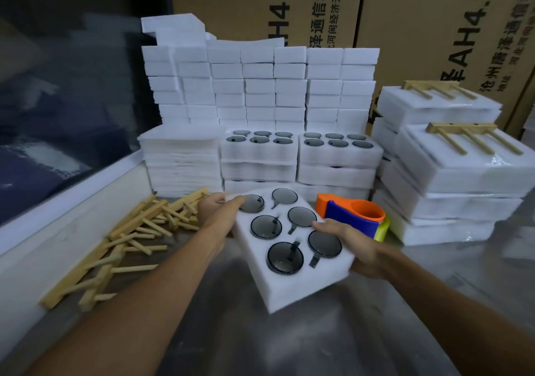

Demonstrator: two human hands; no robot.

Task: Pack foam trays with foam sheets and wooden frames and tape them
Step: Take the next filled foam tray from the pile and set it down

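Foam tray (pixel 292 277) sits between our hands, tilted, its long axis running from far left to near right across the tabletop (pixel 260 346). Whether its near corner rests on the surface or is lifted clear, we cannot tell. Six round dark discs (pixel 285 257) fill its pockets.

Our left hand (pixel 215 206) grips the far-left corner, fingers curled over the top edge beside the nearest disc. Our right hand (pixel 347 244) holds the right long edge, thumb on top and fingers wrapped underneath.

Supplies lie on both sides. Loose wooden frames (pixel 136 231) are heaped to the left, close to our left hand. A stack of foam sheets (pixel 181 155) stands behind them, also on the left. The tape dispenser (pixel 354 216), orange and blue, sits just beyond our right hand, touching or nearly touching the tray's far edge.

We judge that the tray still lacks a cover sheet and a frame. The left hand is nearer to both, and the right hand is nearer to the tape. Finished packs (pixel 460 170) with frames on top are stacked at the far right.
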